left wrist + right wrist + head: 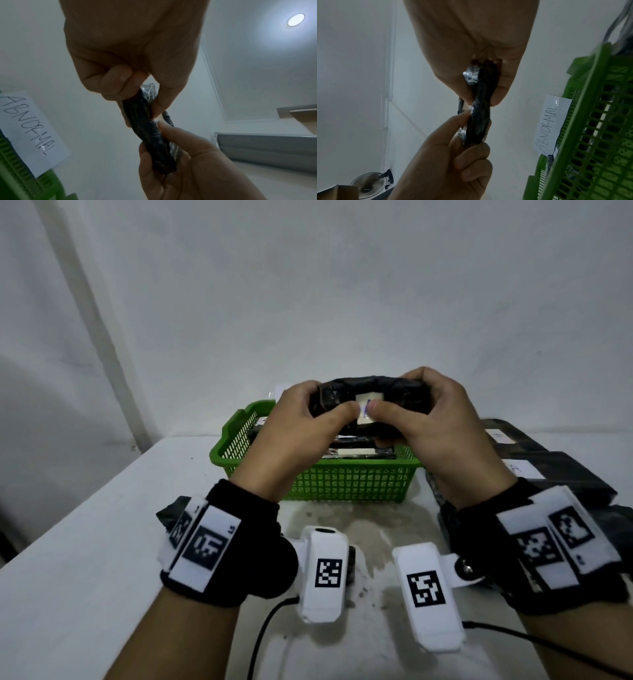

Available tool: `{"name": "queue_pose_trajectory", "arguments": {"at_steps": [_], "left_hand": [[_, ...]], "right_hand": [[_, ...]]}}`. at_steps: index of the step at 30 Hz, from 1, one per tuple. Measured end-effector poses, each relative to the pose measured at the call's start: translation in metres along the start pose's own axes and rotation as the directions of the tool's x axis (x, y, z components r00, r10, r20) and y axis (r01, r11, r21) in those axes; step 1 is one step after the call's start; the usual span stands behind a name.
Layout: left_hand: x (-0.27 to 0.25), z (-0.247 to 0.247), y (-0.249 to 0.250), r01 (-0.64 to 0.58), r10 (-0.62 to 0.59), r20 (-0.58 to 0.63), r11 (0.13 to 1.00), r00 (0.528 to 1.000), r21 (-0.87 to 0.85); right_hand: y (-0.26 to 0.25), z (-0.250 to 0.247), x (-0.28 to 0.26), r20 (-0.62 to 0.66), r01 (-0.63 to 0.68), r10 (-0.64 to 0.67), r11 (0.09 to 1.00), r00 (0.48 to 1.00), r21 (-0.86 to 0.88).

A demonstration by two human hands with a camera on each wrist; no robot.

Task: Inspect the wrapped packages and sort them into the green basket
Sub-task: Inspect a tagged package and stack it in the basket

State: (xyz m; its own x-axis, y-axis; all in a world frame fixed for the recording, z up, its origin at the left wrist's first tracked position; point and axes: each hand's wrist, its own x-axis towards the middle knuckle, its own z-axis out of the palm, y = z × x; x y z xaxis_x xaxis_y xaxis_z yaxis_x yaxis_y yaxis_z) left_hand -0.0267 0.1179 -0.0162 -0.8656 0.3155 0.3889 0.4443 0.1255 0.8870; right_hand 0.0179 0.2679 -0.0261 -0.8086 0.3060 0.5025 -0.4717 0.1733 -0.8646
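On the white tabletop [85,542] we see the green basket [342,481], which contains black wrapped packages [356,451] and carries an "ABNORMAL" label [551,124]. Above it, the left hand [294,436] and right hand [438,433] each close their grip, thumbs on top, around one black wrapped package [373,390].

Paper sign [32,129] on green basket [590,135]: handwritten "ABNORMAL". Labels on the packages: illegible.
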Motion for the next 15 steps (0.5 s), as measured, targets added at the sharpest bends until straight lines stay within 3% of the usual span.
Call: {"name": "queue_pose_trajectory", "arguments": {"at_steps": [4, 7, 12, 15], "left_hand": [[-0.003, -0.001, 0.001, -0.008, 0.008, 0.020, 1.000, 1.000, 0.008], [-0.006, -0.005, 0.007, 0.023, -0.012, 0.090, 0.992, 0.996, -0.120], [-0.006, -0.008, 0.008, 0.015, 0.019, 0.124, 0.963, 0.992, -0.268], [-0.005, -0.007, 0.005, -0.024, 0.068, 0.140, 0.956, 0.988, -0.294]], "right_hand": [[-0.002, -0.007, 0.001, 0.047, 0.026, -0.023, 0.998, 0.999, -0.065], [-0.009, -0.012, 0.000, 0.107, 0.017, -0.011, 0.998, 0.994, -0.060], [-0.021, -0.015, -0.002, 0.286, -0.229, 0.152, 0.939, 0.946, 0.257], [-0.020, -0.014, -0.001, 0.243, -0.228, 0.167, 0.941, 0.956, 0.250]]}}
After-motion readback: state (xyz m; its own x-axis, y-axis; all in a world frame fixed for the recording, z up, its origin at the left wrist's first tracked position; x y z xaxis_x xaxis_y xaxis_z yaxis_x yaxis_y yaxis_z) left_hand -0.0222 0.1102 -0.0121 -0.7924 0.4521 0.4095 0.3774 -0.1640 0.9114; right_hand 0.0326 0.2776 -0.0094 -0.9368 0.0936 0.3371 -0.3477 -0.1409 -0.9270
